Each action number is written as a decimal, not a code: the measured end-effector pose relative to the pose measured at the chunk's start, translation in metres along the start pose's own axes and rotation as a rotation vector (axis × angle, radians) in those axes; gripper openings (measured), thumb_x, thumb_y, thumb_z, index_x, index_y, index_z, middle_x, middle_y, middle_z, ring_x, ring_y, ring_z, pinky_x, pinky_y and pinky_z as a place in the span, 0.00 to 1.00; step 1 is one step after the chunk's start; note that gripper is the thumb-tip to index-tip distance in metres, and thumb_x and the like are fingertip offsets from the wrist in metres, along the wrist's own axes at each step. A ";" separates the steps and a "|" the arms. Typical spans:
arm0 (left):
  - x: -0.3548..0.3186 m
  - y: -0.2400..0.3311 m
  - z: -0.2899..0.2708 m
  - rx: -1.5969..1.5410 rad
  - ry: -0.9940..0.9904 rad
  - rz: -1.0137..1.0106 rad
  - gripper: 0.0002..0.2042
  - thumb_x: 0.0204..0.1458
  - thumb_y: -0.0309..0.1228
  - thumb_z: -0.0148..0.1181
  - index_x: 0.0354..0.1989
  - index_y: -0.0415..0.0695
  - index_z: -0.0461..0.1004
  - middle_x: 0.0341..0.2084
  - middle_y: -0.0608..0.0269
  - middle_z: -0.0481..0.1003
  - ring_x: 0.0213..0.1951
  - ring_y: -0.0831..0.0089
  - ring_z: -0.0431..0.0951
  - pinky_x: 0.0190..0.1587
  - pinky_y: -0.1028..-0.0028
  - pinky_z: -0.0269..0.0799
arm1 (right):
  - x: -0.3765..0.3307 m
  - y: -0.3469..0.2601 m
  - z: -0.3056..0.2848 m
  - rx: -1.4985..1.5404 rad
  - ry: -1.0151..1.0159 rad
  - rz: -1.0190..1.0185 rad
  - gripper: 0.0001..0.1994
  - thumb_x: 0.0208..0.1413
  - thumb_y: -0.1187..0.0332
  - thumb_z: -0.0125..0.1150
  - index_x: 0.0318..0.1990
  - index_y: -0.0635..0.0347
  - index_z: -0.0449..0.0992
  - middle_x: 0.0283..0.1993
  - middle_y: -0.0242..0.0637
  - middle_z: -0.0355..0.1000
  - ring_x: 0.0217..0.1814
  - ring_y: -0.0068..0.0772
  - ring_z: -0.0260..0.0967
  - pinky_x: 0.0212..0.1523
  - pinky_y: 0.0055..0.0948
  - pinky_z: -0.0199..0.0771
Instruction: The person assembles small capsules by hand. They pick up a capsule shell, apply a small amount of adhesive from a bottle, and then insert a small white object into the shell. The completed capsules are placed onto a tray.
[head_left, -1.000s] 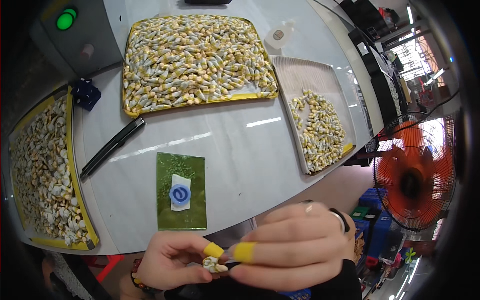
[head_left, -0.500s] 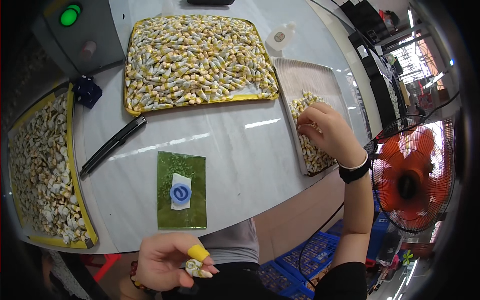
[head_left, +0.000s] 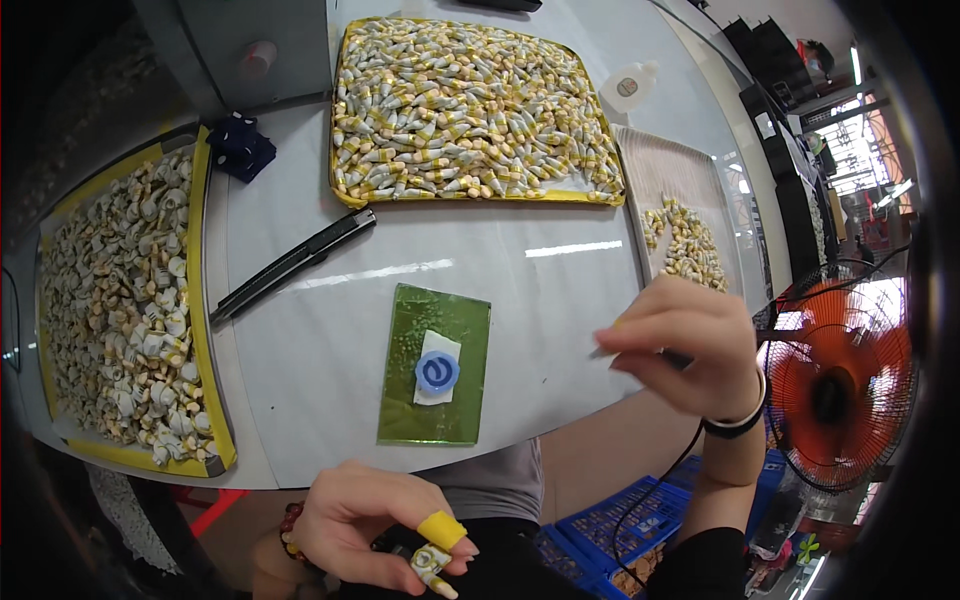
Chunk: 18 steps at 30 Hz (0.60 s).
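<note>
Seated at a pale table, you hold a small white-and-yellow piece low before your lap, off the table's near edge, pinched between the thumb and index finger of your left hand, a yellow band wrapped around that index finger. Your right hand hangs in the air on the near side of a pale tray partly filled with similar pieces, its thumb and index fingertips drawn close together; whether anything small lies between them cannot be told. Between your hands and farther in, a green plate bears a white pad topped by a round blue disc. A long black tool lies aslant beyond it, toward a heaped far tray with a yellow rim. At your left stands another full, yellow-edged tray, a dark blue cloth near its far corner; an orange-bladed fan stands at your right.
</note>
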<state>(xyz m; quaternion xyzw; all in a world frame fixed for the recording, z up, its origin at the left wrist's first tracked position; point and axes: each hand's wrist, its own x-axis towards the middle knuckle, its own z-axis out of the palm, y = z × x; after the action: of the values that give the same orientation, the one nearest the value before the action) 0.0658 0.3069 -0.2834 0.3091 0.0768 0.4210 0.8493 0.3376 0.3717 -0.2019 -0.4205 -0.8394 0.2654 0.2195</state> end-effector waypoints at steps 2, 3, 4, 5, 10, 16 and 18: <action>0.006 0.005 0.009 0.067 0.024 0.014 0.21 0.47 0.39 0.65 0.31 0.28 0.70 0.21 0.56 0.74 0.24 0.71 0.76 0.28 0.76 0.75 | 0.009 -0.004 0.017 -0.039 -0.068 -0.145 0.14 0.35 0.80 0.63 0.35 0.64 0.76 0.28 0.36 0.72 0.28 0.31 0.69 0.27 0.24 0.69; 0.003 0.006 0.008 0.035 0.026 -0.002 0.19 0.46 0.36 0.66 0.31 0.28 0.71 0.23 0.54 0.74 0.25 0.69 0.76 0.30 0.74 0.75 | 0.012 -0.005 0.024 -0.059 -0.102 -0.218 0.14 0.35 0.79 0.62 0.36 0.65 0.75 0.28 0.36 0.71 0.28 0.31 0.69 0.27 0.24 0.69; 0.000 0.007 0.007 0.003 0.030 -0.018 0.18 0.45 0.34 0.67 0.31 0.28 0.72 0.24 0.52 0.75 0.27 0.66 0.76 0.32 0.72 0.75 | 0.015 -0.005 0.031 -0.101 -0.114 -0.253 0.14 0.35 0.78 0.61 0.36 0.65 0.75 0.28 0.35 0.70 0.29 0.32 0.68 0.27 0.25 0.69; -0.002 0.007 0.005 -0.027 0.031 -0.032 0.16 0.43 0.31 0.68 0.32 0.28 0.72 0.26 0.50 0.75 0.29 0.64 0.76 0.34 0.70 0.75 | 0.018 -0.005 0.037 -0.145 -0.125 -0.289 0.14 0.35 0.77 0.60 0.36 0.65 0.74 0.27 0.35 0.69 0.29 0.32 0.68 0.26 0.25 0.69; -0.004 0.005 -0.003 0.140 -0.016 0.169 0.14 0.43 0.30 0.67 0.31 0.30 0.73 0.26 0.51 0.75 0.27 0.62 0.75 0.33 0.69 0.75 | 0.038 -0.005 0.062 -0.248 -0.128 -0.388 0.10 0.35 0.74 0.57 0.29 0.64 0.69 0.24 0.34 0.62 0.28 0.32 0.63 0.24 0.26 0.68; -0.016 0.005 -0.014 0.113 -0.005 0.127 0.16 0.39 0.22 0.69 0.38 0.29 0.74 0.32 0.49 0.77 0.34 0.63 0.78 0.38 0.70 0.72 | 0.044 -0.012 0.071 -0.273 -0.197 -0.379 0.07 0.36 0.73 0.55 0.24 0.62 0.64 0.23 0.34 0.60 0.27 0.32 0.62 0.23 0.25 0.68; -0.021 0.002 -0.014 0.095 0.070 0.130 0.17 0.38 0.21 0.69 0.38 0.29 0.74 0.32 0.49 0.77 0.33 0.64 0.78 0.38 0.69 0.71 | 0.044 -0.015 0.069 -0.258 -0.267 -0.353 0.11 0.34 0.75 0.57 0.31 0.65 0.70 0.24 0.34 0.63 0.27 0.33 0.63 0.24 0.27 0.68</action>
<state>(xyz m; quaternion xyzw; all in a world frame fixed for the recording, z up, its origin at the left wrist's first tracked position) 0.0459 0.2978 -0.2960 0.3386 0.1062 0.4815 0.8014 0.2637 0.3824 -0.2391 -0.2530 -0.9483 0.1669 0.0941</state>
